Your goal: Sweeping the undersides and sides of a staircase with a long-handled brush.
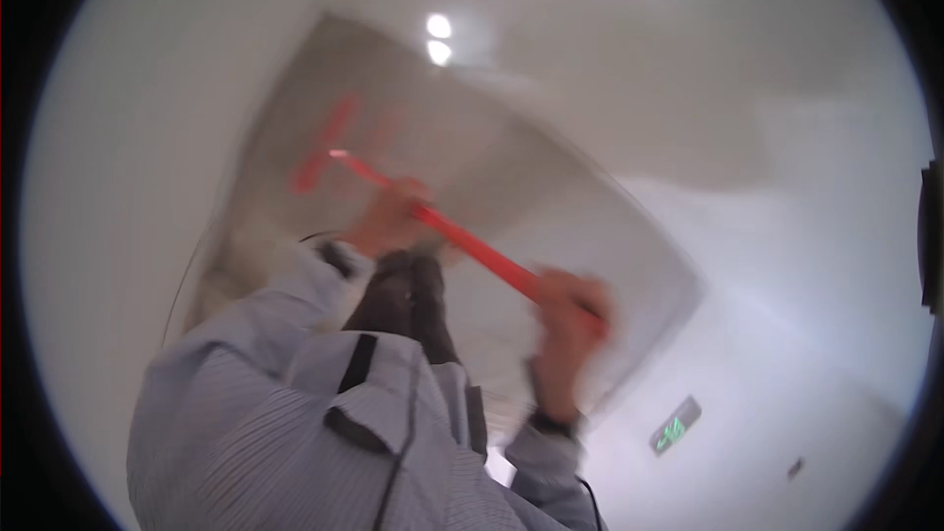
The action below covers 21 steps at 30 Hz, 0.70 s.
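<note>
A long red-handled tool (479, 247) slants across the view in front of my body. My left hand (394, 212) grips its shaft at the upper left, close to the head end. Farther down to the right, my right hand (571, 306) is closed around the shaft near its other end. Motion blurs the red crosswise head (321, 151), so its exact kind cannot be told. Below the tool, my legs in dark trousers (413, 302) stand on the grey-beige floor (516, 169).
Pale walls (737, 251) border the floor. A green-lit sign (675, 425) and a small dark fixture (796, 467) are at the lower right. Two bright light spots (439, 38) show near the top. A dark object (931, 236) cuts into the right rim.
</note>
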Available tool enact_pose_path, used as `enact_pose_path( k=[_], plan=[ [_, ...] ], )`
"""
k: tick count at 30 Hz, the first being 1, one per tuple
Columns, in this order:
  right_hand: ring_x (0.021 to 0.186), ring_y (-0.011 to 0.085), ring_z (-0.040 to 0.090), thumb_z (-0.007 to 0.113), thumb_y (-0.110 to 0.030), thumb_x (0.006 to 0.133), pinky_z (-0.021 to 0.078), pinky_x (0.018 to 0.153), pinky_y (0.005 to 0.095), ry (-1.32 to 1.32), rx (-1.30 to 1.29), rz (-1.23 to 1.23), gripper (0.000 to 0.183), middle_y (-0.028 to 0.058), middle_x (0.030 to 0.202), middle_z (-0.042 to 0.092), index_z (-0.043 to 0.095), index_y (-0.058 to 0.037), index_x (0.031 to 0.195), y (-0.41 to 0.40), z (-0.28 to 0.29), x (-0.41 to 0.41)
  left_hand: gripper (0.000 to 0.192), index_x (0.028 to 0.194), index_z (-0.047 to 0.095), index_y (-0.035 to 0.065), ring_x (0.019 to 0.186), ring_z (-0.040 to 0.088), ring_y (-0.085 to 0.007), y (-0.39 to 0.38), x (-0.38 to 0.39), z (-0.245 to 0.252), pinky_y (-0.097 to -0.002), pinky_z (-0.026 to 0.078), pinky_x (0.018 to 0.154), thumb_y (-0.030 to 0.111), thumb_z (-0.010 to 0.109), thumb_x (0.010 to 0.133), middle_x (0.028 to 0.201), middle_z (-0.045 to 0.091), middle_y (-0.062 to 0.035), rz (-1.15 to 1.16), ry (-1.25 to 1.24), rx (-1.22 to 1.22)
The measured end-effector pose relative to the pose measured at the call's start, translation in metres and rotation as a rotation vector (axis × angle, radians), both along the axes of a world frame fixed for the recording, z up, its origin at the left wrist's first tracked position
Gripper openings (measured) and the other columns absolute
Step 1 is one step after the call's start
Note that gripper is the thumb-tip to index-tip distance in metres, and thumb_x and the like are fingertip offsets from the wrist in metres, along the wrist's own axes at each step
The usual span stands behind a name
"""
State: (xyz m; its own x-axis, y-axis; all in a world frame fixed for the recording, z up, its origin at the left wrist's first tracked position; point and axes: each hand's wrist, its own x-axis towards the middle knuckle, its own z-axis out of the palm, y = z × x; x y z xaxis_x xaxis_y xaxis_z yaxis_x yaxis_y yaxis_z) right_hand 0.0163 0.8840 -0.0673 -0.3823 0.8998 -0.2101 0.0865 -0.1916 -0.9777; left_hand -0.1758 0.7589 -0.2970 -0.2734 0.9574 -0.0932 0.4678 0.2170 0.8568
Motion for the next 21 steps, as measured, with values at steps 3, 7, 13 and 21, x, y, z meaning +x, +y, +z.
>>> enact_pose_path(
  k=[3, 7, 13, 21],
  plan=[
    [0.073, 0.0098, 0.054, 0.056, 0.001, 0.082, 0.0423, 0.066, 0.0235, 0.158, -0.163, 0.161, 0.008, 0.0029, 0.081, 0.061, 0.063, -0.0024, 0.084, -0.019, -0.091, -0.065, 0.014, 0.08, 0.057, 0.0062, 0.081, 0.057, -0.0293, -0.02, -0.099, -0.067, -0.0393, 0.043, 0.072, 0.009, 0.067, 0.07, 0.083, 0.058, -0.0112, 0.123, 0.394, 0.012],
    [0.072, 0.0079, 0.052, 0.052, 0.006, 0.083, 0.0402, 0.063, 0.0207, 0.236, -0.023, 0.009, 0.013, 0.003, 0.08, 0.061, 0.063, -0.0014, 0.085, -0.026, -0.124, -0.057, 0.016, 0.083, 0.056, 0.0068, 0.077, 0.055, -0.0262, 0.046, -0.1, -0.138, -0.038, 0.044, 0.071, 0.009, 0.065, 0.07, 0.079, 0.057, -0.0101, 0.227, -0.356, -0.421],
    [0.066, 0.01, 0.053, 0.049, 0.011, 0.077, 0.0432, 0.064, 0.0249, -0.303, 0.126, -0.265, 0.016, 0.0041, 0.072, 0.058, 0.062, 0.0008, 0.077, 0.001, -0.036, 0.042, 0.006, 0.065, 0.054, 0.0094, 0.07, 0.055, -0.0298, 0.171, 0.16, -0.136, -0.038, 0.041, 0.062, 0.012, 0.058, 0.067, 0.07, 0.057, -0.0104, -0.277, -0.188, 0.31],
    [0.066, 0.0152, 0.055, 0.053, 0.015, 0.071, 0.0421, 0.055, 0.0259, 0.182, 0.429, -0.295, 0.017, 0.0071, 0.069, 0.057, 0.062, 0.0022, 0.077, 0.034, 0.054, 0.072, 0.006, 0.071, 0.054, 0.0066, 0.07, 0.055, -0.0331, 0.185, 0.136, 0.046, -0.0392, 0.045, 0.064, 0.01, 0.059, 0.07, 0.073, 0.056, -0.0107, -0.41, -0.195, 0.213]
  ],
)
